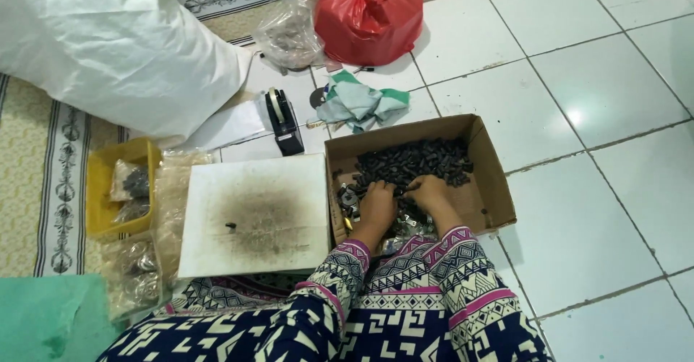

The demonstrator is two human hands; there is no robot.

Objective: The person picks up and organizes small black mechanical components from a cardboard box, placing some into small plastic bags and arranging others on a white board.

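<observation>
The left hand (377, 201) and the right hand (428, 192) are both down inside the cardboard box (486, 161), side by side, with the fingers bent into the small dark parts (412, 161). Whether either hand really grips a part, I cannot tell, because the fingers are sunk in the heap. Some shiny metal pieces (348, 200) lie in the box just beside the left hand. The box stands on the white tiled floor (593, 101). Left of the box, touching it, lies a white board (253, 214) with a dark smudge. Behind the box are a crumpled green cloth (358, 103) and a black tape dispenser (283, 122), and farther behind, a red plastic bag (367, 16). Far left of the box is a yellow tray (101, 188).
</observation>
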